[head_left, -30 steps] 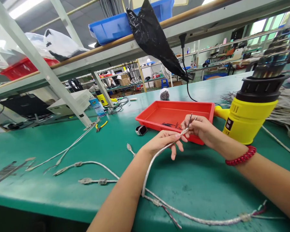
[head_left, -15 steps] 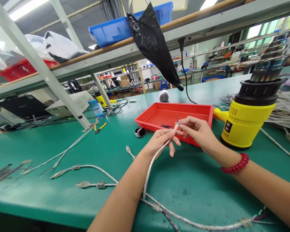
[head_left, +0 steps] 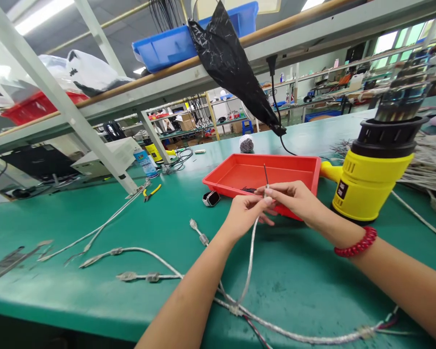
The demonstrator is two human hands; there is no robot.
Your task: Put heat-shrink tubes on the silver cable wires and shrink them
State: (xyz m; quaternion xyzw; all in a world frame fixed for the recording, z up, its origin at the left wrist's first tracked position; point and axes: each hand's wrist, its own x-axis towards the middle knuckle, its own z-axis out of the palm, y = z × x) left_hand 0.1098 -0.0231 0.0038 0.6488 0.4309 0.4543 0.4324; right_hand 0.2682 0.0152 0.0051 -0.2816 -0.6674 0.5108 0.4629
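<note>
My left hand pinches the end of a silver braided cable that rises in a loop from the green bench. Facing it, my right hand, with a red bead bracelet on its wrist, holds the cable tip, where a thin dark wire sticks straight up. Both hands meet just in front of the red tray. The rest of the cable lies along the bench front toward the right.
A yellow heat gun stands upright right of the tray. Several more silver cables lie at left, with yellow pliers and a smartwatch. A bundle of cables is piled at right. Shelving holds blue and red bins.
Both hands drew together at the cable tip and shifted slightly left. The cable loop swung to hang more upright below my left hand. The dark wire now points straight up.
</note>
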